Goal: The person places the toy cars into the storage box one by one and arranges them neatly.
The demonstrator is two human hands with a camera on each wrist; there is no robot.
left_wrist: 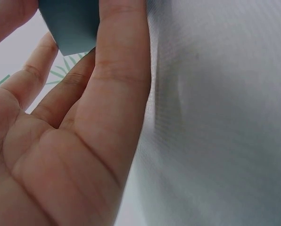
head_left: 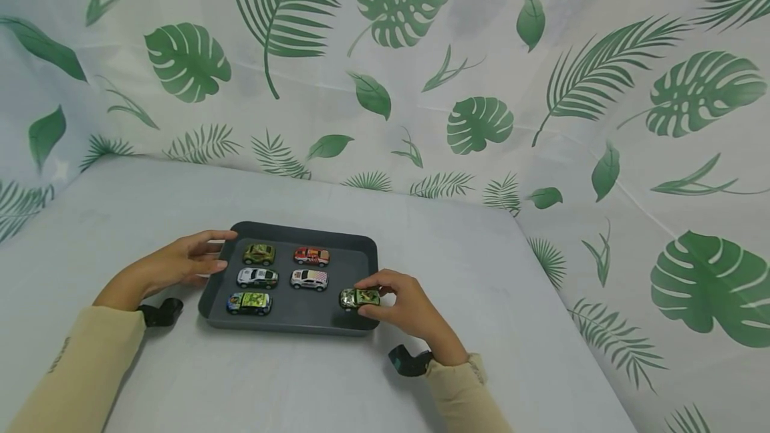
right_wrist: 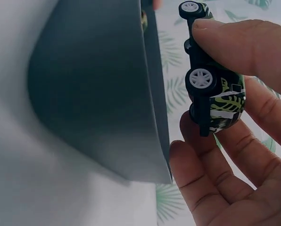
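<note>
My left hand (head_left: pixel 183 259) holds the left edge of a dark grey tray (head_left: pixel 283 328), thumb and fingers at its rim. In the left wrist view a tray corner (left_wrist: pixel 72 28) shows between the digits of that hand (left_wrist: pixel 79 141). Over the tray's right end, my right hand (head_left: pixel 406 303) pinches a green camouflage toy car (head_left: pixel 355 298) between thumb and fingers. Seen from the right wrist, the car (right_wrist: pixel 220 101) is upright and raised above the rim, its wheels toward the tray. Part of its roof is hidden by the hand.
On the tray stand an olive car (head_left: pixel 259 254), a red car (head_left: pixel 311 256), a white-and-green car (head_left: pixel 257 277), a white patterned car (head_left: pixel 309 279) and a blue-green car (head_left: pixel 249 303). A leaf-patterned cloth (head_left: pixel 415 72) hangs behind the white table (head_left: pixel 289 379).
</note>
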